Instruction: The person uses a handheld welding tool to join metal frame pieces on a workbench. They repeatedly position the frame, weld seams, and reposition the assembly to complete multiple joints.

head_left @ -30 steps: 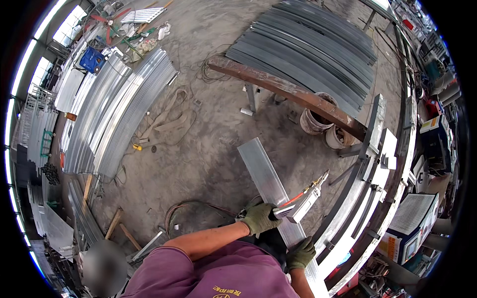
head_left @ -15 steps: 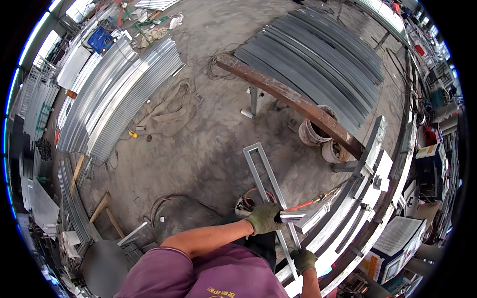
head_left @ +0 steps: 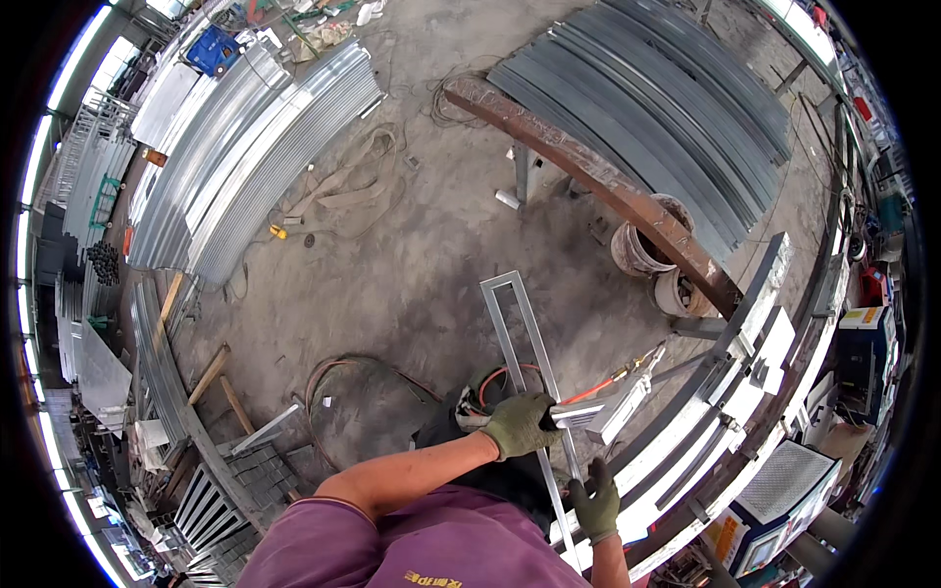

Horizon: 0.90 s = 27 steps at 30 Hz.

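A long, narrow rectangular metal frame (head_left: 502,318) slants across in front of me, its far end over the floor and its near end by my body. My left hand (head_left: 520,427), in an olive work glove, is closed around its left bar about midway. My right hand (head_left: 596,505), gloved alike, is beside the right bar lower down, with fingers apart; whether it touches the bar I cannot tell. Short metal bars (head_left: 576,416) stick out to the right just beyond my left hand. My left palm and part of the frame are hidden by the glove.
A long metal workbench (head_left: 647,468) curves along my right. Beyond it stands a rusty beam (head_left: 598,191) with buckets (head_left: 639,250) beneath. Stacked metal profiles lie at far right (head_left: 637,108) and left (head_left: 265,147). A hose (head_left: 338,361) loops over the floor near my feet.
My right hand has loosened its fingers and risen a little beside the frame. My left hand keeps its hold, and the frame has barely moved. The whole view has shifted slightly.
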Each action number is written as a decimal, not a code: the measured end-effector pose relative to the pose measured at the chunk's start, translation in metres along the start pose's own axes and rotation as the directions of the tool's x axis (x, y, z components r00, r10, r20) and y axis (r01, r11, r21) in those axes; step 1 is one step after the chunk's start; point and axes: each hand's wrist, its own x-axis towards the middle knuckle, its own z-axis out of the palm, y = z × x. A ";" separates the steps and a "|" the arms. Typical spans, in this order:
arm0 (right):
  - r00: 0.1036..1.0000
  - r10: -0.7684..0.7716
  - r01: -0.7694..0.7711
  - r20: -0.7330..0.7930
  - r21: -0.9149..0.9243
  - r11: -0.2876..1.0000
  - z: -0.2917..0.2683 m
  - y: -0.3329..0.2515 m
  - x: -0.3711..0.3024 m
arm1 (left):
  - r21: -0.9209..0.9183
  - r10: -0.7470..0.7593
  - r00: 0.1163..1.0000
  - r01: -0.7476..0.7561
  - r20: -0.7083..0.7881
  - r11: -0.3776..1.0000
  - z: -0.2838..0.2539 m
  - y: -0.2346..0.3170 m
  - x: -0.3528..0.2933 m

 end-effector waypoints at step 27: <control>0.925 0.198 -0.099 -0.323 0.298 0.949 0.058 -0.145 0.152 | 0.025 -0.029 0.843 0.051 -0.537 0.998 -0.132 -0.102 0.090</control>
